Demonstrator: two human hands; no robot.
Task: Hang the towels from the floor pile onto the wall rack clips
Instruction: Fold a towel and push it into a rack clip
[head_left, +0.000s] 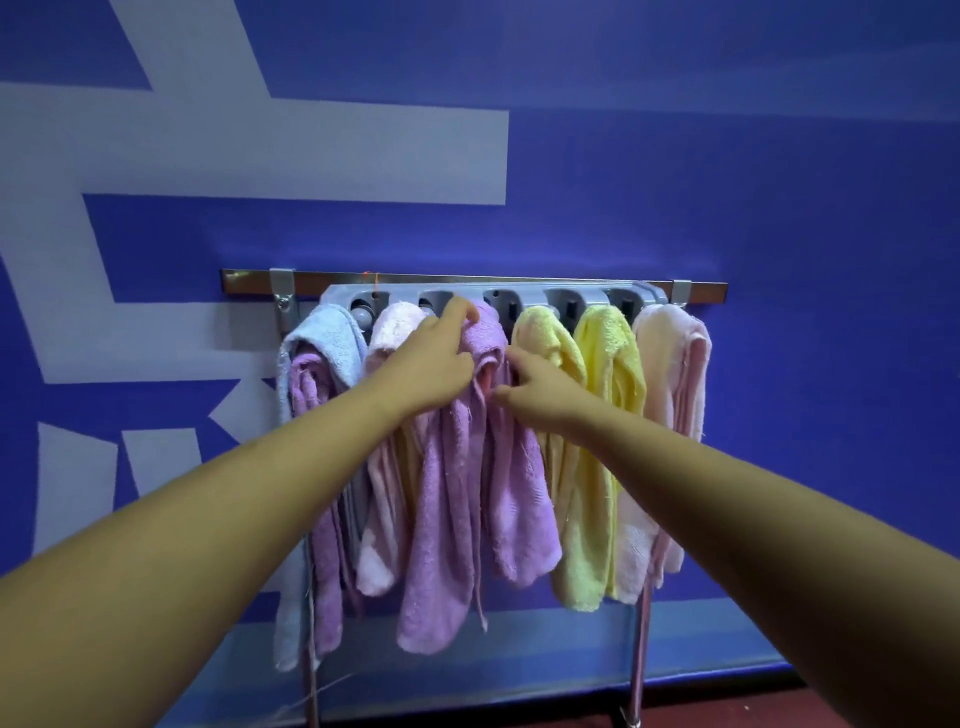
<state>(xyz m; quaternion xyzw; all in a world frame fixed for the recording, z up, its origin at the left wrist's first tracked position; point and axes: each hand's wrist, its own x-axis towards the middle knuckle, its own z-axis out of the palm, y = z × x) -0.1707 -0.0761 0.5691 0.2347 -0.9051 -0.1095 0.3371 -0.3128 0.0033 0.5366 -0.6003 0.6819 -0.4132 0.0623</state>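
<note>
Purple terry, nubbly and limp: the purple towel (452, 493) sits at the middle of the rack (524, 296). Its top is bunched at a clip slot, and two long folds hang down with frayed, thready edges. The rack is grey moulded plastic with a row of rounded slots, hung on a flat metal rail (249, 278) on a blue wall (727, 182) painted with pale bands.

To the left hang a blue towel (332, 338) draped over a lilac towel (311, 415), then a pink towel (395, 322). To the right hang two yellow towels (608, 364) and a peach towel (670, 364). All are soft lumps pressed side by side, with hardly a gap between them. Open room lies in front of the towels and below their hems, where thin metal legs (641, 649) meet a dark red floor (831, 701).

Both bare arms stretch forward. The left hand (431, 364) lies over the purple towel's top, fingers curled round the bunch and one fingertip up at the slot. The right hand (540, 389), just beside it and lower, pokes curled fingers into the narrow gap before the nearest yellow towel. It touches the purple towel's edge, but I cannot tell whether it pinches it.
</note>
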